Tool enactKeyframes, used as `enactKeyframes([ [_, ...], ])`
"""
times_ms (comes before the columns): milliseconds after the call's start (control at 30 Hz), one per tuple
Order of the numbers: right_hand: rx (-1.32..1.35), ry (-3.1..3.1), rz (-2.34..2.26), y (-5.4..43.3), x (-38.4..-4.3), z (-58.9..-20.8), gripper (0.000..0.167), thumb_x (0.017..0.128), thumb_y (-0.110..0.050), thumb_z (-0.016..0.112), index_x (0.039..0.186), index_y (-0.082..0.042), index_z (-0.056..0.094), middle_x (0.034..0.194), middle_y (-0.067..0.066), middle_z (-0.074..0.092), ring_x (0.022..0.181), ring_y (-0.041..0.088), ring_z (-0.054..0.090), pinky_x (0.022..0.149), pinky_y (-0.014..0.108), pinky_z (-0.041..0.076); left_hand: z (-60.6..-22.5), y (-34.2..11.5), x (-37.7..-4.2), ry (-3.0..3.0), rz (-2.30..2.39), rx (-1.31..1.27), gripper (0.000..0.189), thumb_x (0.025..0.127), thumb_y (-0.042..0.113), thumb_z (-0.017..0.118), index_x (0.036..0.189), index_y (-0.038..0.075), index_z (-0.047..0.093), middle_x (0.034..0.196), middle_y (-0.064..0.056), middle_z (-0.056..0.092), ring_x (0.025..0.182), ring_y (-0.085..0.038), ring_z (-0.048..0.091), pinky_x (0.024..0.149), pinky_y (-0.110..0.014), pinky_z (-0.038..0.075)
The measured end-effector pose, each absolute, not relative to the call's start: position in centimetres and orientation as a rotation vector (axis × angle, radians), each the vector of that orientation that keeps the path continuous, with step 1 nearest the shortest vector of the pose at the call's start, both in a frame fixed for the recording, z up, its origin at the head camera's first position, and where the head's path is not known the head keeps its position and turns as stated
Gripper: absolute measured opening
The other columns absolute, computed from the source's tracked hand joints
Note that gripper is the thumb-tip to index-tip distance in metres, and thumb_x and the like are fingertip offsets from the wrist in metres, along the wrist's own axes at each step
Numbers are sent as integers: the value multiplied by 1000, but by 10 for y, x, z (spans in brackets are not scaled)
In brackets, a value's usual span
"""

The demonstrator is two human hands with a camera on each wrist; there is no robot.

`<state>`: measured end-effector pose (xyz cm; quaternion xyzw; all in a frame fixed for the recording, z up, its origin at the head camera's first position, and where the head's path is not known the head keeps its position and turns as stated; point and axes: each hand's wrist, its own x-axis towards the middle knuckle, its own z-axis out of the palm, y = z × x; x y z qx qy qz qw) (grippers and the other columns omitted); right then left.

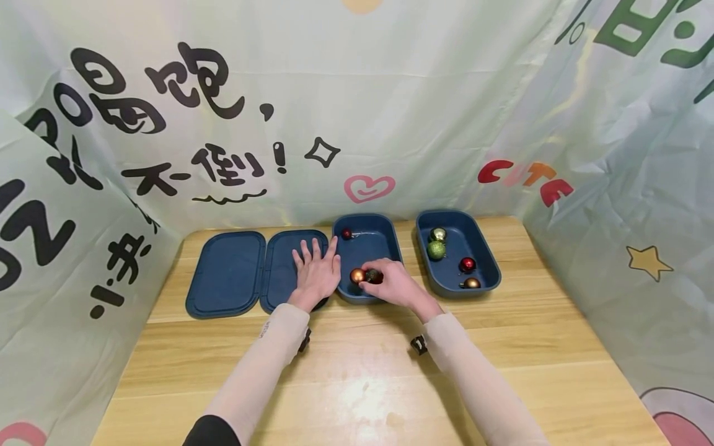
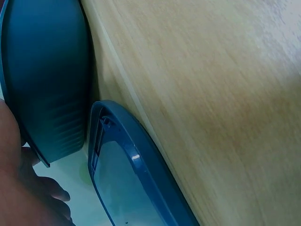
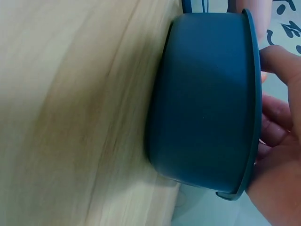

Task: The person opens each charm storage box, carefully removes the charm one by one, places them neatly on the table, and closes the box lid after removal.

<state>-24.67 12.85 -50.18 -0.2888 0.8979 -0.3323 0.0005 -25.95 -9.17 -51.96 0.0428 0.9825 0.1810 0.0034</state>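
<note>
In the head view, my left hand (image 1: pixel 317 277) lies with spread fingers across the right lid (image 1: pixel 279 266) and the left rim of the middle blue box (image 1: pixel 385 232). My right hand (image 1: pixel 393 284) reaches over that box's near right side, thumb and forefinger curled round a dark Christmas bauble (image 1: pixel 373 276). A copper bauble (image 1: pixel 357 275) sits right at those fingertips. Farther back in the same box lies a small red bauble (image 1: pixel 346 233). In the right wrist view, fingers (image 3: pixel 277 117) pass over the box rim, and the wall hides what they hold.
To the right stands a second blue box (image 1: pixel 458 226) with gold, green, red and copper baubles (image 1: pixel 436 250). Another blue lid (image 1: pixel 225 272) lies at the left of the wooden table (image 1: pixel 357 384). Printed cloth (image 1: pixel 435 124) hangs behind and along both sides.
</note>
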Motion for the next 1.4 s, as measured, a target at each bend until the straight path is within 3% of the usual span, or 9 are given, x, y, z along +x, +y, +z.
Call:
enactKeyframes([
  [667, -957, 2795, -1233, 127, -219, -498, 32, 92, -28, 81, 118, -10, 75, 116, 9, 76, 108, 35, 71, 92, 53, 59, -521, -93, -261, 3074, 550, 127, 57, 116, 41, 27, 171, 32, 17, 174, -29, 15, 161, -55, -1, 127, -72, -4],
  [933, -1058, 2877, -1169, 128, -203, -495, 33, 91, -26, 82, 119, -10, 76, 121, 9, 76, 113, 26, 71, 94, 46, 61, -520, -93, -259, 3064, 582, 132, 57, 116, 41, 27, 171, 30, 18, 174, -29, 12, 161, -53, -10, 127, -72, -8],
  [1167, -1160, 2869, -1155, 129, -190, -498, 31, 89, -21, 83, 117, -8, 75, 113, 6, 76, 107, 27, 70, 94, 44, 60, -519, -92, -259, 3086, 538, 142, 57, 116, 42, 25, 171, 30, 18, 174, -29, 14, 161, -54, -3, 127, -71, -5],
  [1400, -1172, 2881, -1134, 131, -182, -502, 33, 88, -21, 84, 115, -6, 75, 113, 7, 76, 109, 22, 70, 98, 41, 59, -518, -92, -259, 3088, 535, 142, 57, 116, 41, 27, 171, 30, 19, 174, -29, 14, 161, -54, -4, 127, -71, -5],
])
